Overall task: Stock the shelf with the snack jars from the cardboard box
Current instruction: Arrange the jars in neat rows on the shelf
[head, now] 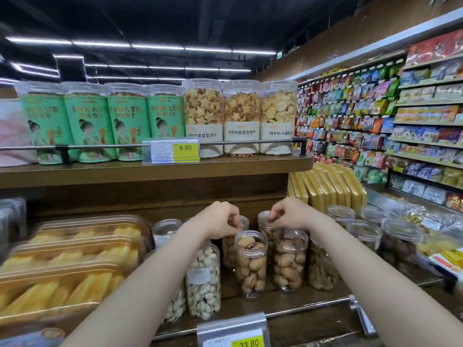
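Far left of both grips: stacked clear trays of yellow snack sticks, out of the way. Just left of and below left grip: pistachio jars, close to the forearm, easy to knock with an elbow on pulling back. Left grip curled over lid of a rear walnut jar, fingers pinching its rim. Between and just in front of grips: front walnut jar, standing free, touching neighbours; likely to tip toward the shelf rail if rear jars get shoved forward. Right grip pinching lid of another rear jar; contact partly hidden. Right of that: dark-nut jars, packed tight. Lid-only hold risky — lid could pop or jar swing. Cardboard box not in view.
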### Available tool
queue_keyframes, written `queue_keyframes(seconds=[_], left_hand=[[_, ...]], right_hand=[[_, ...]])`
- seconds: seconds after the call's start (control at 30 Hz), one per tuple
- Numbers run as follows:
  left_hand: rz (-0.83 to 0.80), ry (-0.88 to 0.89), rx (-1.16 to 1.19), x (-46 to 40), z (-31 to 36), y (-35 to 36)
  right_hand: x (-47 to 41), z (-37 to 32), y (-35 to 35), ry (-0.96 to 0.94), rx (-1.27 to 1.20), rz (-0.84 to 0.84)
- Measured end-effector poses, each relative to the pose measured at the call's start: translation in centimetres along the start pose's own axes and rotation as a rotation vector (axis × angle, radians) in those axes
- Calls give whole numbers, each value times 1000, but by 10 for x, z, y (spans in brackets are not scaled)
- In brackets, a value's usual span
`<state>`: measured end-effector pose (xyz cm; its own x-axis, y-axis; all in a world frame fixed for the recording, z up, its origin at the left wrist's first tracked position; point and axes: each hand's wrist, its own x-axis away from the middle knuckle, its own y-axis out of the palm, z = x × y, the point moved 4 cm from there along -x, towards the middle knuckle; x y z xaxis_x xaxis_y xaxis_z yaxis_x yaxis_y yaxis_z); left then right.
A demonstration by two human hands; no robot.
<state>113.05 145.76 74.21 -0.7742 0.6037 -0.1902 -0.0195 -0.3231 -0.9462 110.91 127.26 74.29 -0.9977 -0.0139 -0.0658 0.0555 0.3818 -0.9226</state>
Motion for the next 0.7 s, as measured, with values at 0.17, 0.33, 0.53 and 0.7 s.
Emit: queue_keyframes(seconds=[0.17, 0.33, 0.53, 0.7], left_hand=[[121, -67, 122, -3, 6, -12], [89, -73, -144, -8, 17, 9], [20, -36, 156, -1, -1, -4], [85, -41, 25, -6, -2, 8]], right_hand=[[8, -7, -7, -52, -66, 70], [8, -12, 7, 36, 60, 168], [13, -9, -2, -57, -69, 40], [7, -12, 2, -42, 13, 147]])
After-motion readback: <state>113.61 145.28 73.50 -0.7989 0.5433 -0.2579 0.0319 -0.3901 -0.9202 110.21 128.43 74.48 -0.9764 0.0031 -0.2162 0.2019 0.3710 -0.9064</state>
